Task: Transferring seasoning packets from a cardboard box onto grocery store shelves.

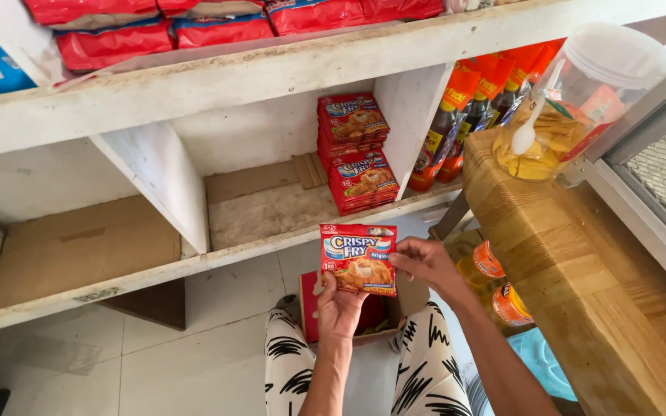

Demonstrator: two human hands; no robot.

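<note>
From the head camera, the person is sitting or crouching before a white wooden shelf [194,262] and holding up one red packet [358,259] in front of the middle compartment. The left hand [338,306] is supporting the packet from below, its grip closed on the bottom edge; the right hand [425,262] is pinching the packet's right side with fingertips clenched on it. So the packet is sitting in both hands, in the air, just below the shelf board and not yet on it.

In the middle compartment two short stacks of matching packets [358,150] are already standing against the right divider, one atop the other; the rest of that compartment, lined with cardboard, is showing bare. The left compartment is holding only a sheet of cardboard [79,246]. I judge the stocking to be partly done, with room remaining.

Between the knees a red box [341,316] is sitting on the floor; its contents are mostly hidden, so how many packets remain I cannot tell. To the right, sauce bottles [456,131] are filling the next compartment, and a plastic jar [580,96] is resting on the wooden counter [580,262].
</note>
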